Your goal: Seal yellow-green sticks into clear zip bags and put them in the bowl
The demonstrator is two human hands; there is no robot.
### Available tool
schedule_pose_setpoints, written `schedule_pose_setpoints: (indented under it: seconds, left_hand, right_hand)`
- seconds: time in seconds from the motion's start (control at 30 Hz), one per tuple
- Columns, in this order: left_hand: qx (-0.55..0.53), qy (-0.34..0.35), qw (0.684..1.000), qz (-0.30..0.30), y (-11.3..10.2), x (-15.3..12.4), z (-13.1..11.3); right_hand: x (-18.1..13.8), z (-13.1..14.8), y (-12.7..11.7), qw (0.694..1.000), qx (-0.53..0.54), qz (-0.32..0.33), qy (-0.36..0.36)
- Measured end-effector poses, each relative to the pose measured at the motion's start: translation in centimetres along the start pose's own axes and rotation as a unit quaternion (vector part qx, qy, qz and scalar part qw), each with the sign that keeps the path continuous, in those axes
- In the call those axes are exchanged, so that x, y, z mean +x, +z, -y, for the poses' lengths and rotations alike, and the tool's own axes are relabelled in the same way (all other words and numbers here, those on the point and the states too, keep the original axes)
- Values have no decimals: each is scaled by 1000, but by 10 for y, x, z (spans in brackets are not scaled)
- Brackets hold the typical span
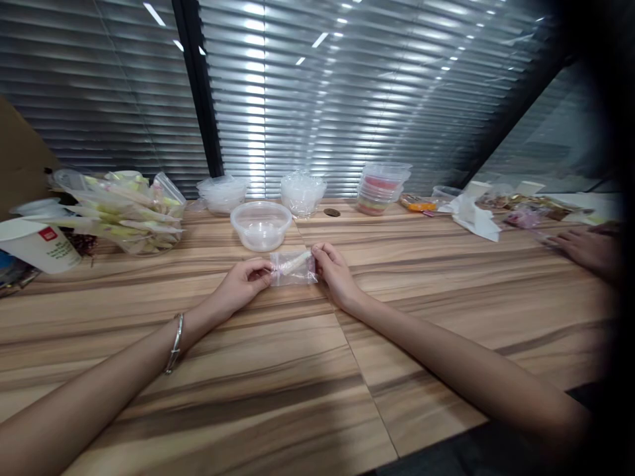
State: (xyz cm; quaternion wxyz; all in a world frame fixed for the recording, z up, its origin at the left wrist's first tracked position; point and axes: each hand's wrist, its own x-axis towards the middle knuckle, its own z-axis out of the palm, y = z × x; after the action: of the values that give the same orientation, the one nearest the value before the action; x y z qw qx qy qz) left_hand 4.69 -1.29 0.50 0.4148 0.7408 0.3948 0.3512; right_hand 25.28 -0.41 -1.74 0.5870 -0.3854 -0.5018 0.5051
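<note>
L hand pinching left edge of small clear bag w/ pale item inside, R hand pinching right edge. Bag's just nearside of clear round tub; can't tell if it's touching bench.

and at centre, here's the bag, thin clear plastic, glossy and crinkled! just above it, the bowl, see-through plastic, smooth, shiny at the rim. across the lower frame, the table shows streaky wood grain, smooth with a soft sheen. lower left, a bracelet, polished metal! far left, a matt paper cup; up top, glossy, slatted blinds.
</note>
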Motion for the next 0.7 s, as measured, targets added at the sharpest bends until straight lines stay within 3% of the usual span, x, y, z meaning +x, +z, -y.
schedule_pose_setpoints:
  seconds: [0.37,0.7]
  left_hand:
    - [-87,-29,995,-26,2,2,4]
    - [-37,-13,999,-3,1,1,3]
  right_hand:
    - [5,-4,-3,1000,0,25,-14]
    - [1,0,-2,998,-19,46,-24]
